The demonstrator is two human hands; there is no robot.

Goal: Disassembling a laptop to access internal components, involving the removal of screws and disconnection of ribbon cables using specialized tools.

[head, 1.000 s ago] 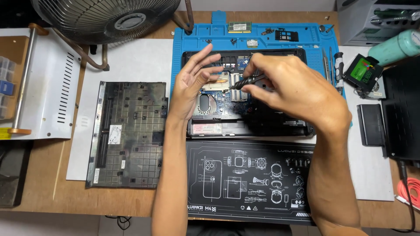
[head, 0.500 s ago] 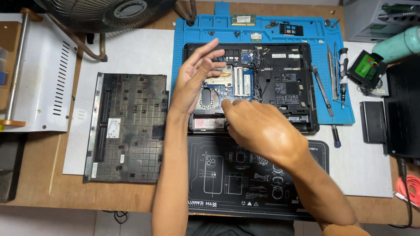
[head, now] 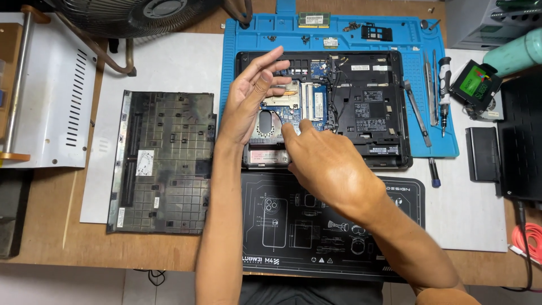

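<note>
An opened black laptop base [head: 367, 107] lies on a blue work mat [head: 254, 34], its circuit board, copper heat pipe and round fan housing [head: 270, 125] exposed. My left hand [head: 251, 99] stands on its edge over the board's left part, fingers spread, holding nothing. My right hand [head: 333, 164] reaches in from the lower right. Its curled fingertips touch the board just right of the fan housing. The back of the hand hides whether anything small is pinched there.
The laptop's removed bottom cover [head: 164, 164] lies at left on white paper. A black printed mat [head: 293, 226] sits in front. A screwdriver [head: 444, 85], tweezers [head: 418, 113], a memory stick [head: 314, 18], a green-labelled drive [head: 477, 82], a white metal case [head: 56, 101] and a desk fan [head: 164, 11] surround the work.
My right hand has come down from the laptop's upper middle to the lower left of the board, near the fan housing. My left hand has stayed in place.
</note>
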